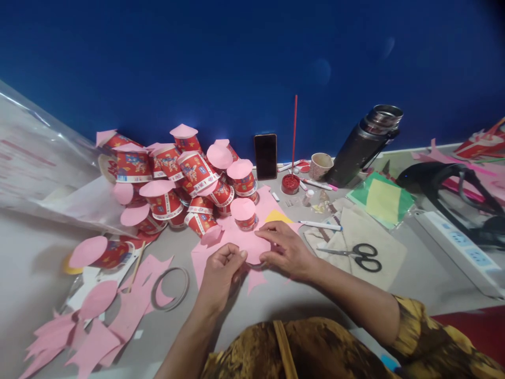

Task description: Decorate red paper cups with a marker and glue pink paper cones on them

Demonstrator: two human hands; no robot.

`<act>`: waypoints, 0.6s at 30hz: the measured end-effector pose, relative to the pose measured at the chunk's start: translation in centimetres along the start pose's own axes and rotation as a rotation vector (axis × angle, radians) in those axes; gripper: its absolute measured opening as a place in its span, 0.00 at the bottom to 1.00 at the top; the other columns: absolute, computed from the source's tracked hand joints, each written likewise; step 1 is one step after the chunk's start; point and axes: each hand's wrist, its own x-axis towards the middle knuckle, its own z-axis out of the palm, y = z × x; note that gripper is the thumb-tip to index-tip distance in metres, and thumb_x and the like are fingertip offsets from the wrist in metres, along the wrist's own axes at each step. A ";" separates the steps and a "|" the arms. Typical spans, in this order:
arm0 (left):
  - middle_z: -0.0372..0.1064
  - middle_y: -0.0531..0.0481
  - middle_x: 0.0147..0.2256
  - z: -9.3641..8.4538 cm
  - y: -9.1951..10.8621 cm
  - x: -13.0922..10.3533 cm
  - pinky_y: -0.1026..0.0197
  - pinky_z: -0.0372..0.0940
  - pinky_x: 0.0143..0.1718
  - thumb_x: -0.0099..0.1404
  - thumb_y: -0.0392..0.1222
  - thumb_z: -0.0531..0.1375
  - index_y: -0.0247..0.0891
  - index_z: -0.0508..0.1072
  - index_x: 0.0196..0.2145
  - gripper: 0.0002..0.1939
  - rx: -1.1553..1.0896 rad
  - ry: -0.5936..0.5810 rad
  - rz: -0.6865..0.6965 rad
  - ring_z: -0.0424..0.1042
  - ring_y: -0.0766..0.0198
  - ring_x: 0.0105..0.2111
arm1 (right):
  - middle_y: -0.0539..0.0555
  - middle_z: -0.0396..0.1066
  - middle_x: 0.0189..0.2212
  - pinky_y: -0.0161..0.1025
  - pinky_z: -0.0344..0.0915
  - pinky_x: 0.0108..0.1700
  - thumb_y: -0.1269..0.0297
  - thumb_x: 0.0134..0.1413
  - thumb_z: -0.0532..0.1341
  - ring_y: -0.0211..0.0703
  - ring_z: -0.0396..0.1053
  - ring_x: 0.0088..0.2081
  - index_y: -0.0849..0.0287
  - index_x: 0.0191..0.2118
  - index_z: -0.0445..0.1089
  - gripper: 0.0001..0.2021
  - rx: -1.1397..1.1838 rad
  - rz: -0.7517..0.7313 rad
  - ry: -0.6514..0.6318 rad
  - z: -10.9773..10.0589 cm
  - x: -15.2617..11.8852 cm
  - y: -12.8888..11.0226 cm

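Note:
Between my two hands is a round pink paper disc [254, 248], low over the table. My left hand [225, 268] pinches its left edge between thumb and fingers. On the disc's right side, my right hand [286, 248] grips the edge with bent fingers. Whether something lies beneath the disc is hard to see. Just behind it stands a red paper cup [247, 223] topped with a pink disc. A larger pink sheet [229, 237] lies underneath. More red cups with pink discs [195, 171] are piled at the back left.
Pink scraps [134, 305] and a tape roll [170, 288] lie left. Scissors [357, 253] rest on the right, near a marker [320, 225]. Behind stand a phone [265, 157], a red stick [294, 131] and a dark flask [363, 145]. A power strip [460, 252] is far right.

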 end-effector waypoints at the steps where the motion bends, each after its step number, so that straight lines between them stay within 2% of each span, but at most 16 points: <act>1: 0.56 0.64 0.14 -0.1 0.0 0.0 0.72 0.42 0.18 0.46 0.59 0.79 0.39 0.66 0.26 0.30 0.000 -0.005 -0.005 0.50 0.77 0.15 | 0.62 0.73 0.55 0.52 0.73 0.58 0.53 0.64 0.70 0.53 0.72 0.56 0.52 0.63 0.73 0.25 0.000 -0.002 -0.006 0.0 0.0 0.0; 8: 0.57 0.63 0.14 -0.6 -0.5 0.2 0.71 0.43 0.18 0.49 0.60 0.78 0.40 0.64 0.27 0.30 -0.016 -0.060 -0.064 0.48 0.76 0.14 | 0.60 0.73 0.55 0.52 0.73 0.57 0.53 0.64 0.70 0.52 0.72 0.55 0.49 0.64 0.72 0.25 -0.007 0.005 0.000 0.2 0.0 0.2; 13: 0.57 0.63 0.17 -0.8 -0.8 0.5 0.70 0.46 0.18 0.49 0.59 0.77 0.40 0.62 0.25 0.30 -0.022 -0.082 -0.081 0.49 0.76 0.15 | 0.61 0.73 0.54 0.51 0.73 0.57 0.52 0.64 0.70 0.52 0.72 0.55 0.50 0.64 0.72 0.25 -0.004 -0.013 0.018 0.3 0.0 0.2; 16: 0.57 0.63 0.18 -0.8 -0.7 0.4 0.69 0.46 0.18 0.51 0.57 0.76 0.41 0.65 0.27 0.26 0.004 -0.041 -0.053 0.49 0.75 0.15 | 0.61 0.73 0.54 0.50 0.73 0.57 0.52 0.64 0.70 0.52 0.72 0.55 0.52 0.63 0.72 0.25 -0.002 -0.037 0.031 0.3 0.1 0.2; 18: 0.61 0.61 0.22 -0.7 -0.3 0.0 0.69 0.53 0.21 0.53 0.52 0.76 0.41 0.72 0.33 0.20 0.064 0.047 0.039 0.56 0.72 0.19 | 0.61 0.73 0.54 0.50 0.73 0.57 0.52 0.64 0.70 0.52 0.72 0.55 0.51 0.63 0.72 0.26 -0.006 -0.026 0.027 0.3 0.1 0.2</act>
